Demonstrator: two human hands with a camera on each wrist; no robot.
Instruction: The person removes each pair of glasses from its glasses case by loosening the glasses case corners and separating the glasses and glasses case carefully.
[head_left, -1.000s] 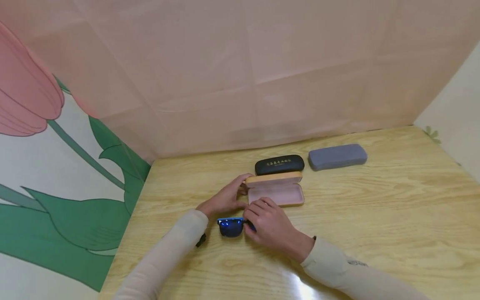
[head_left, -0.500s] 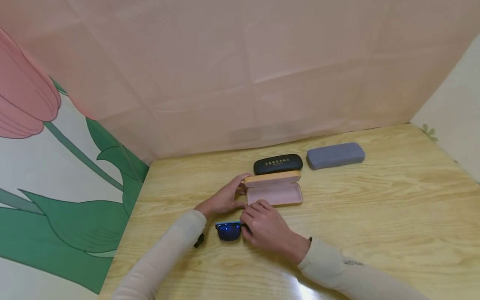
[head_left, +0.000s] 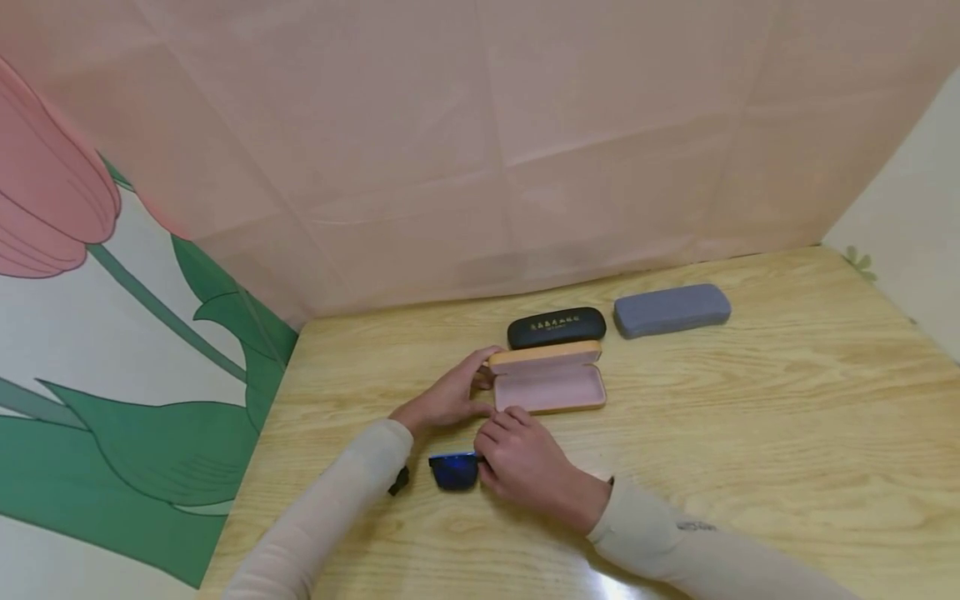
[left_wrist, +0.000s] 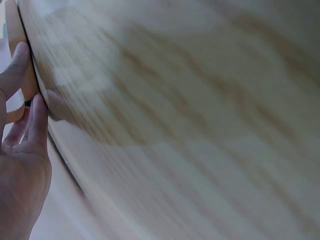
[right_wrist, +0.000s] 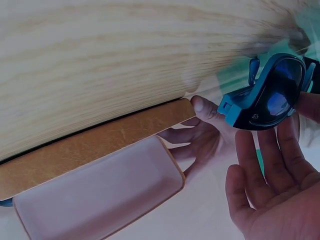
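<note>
In the head view an orange glasses case [head_left: 551,392] lies with its lid raised, showing a pink lining with nothing in it. My left hand [head_left: 447,396] grips its left end, thumb at the front corner and fingers behind; the left wrist view shows the thumb against the case's orange side [left_wrist: 30,80]. Just in front of the case, my right hand [head_left: 528,467] pinches a pair of sunglasses [head_left: 453,472] with blue mirrored lenses. The right wrist view shows the sunglasses [right_wrist: 280,92] between thumb and fingers, beside the case. Part of their frame is hidden by the right hand.
Behind the open case lies a closed black glasses case [head_left: 557,328] with gold lettering. A closed grey-blue glasses case [head_left: 672,311] sits to its right. All stand on a wood-grain table [head_left: 787,433], backed by a pink cloth [head_left: 510,150].
My right hand has drawn slightly back toward me and to the left with the sunglasses, whose lenses now tilt differently. My left hand and the open case stay in place.
</note>
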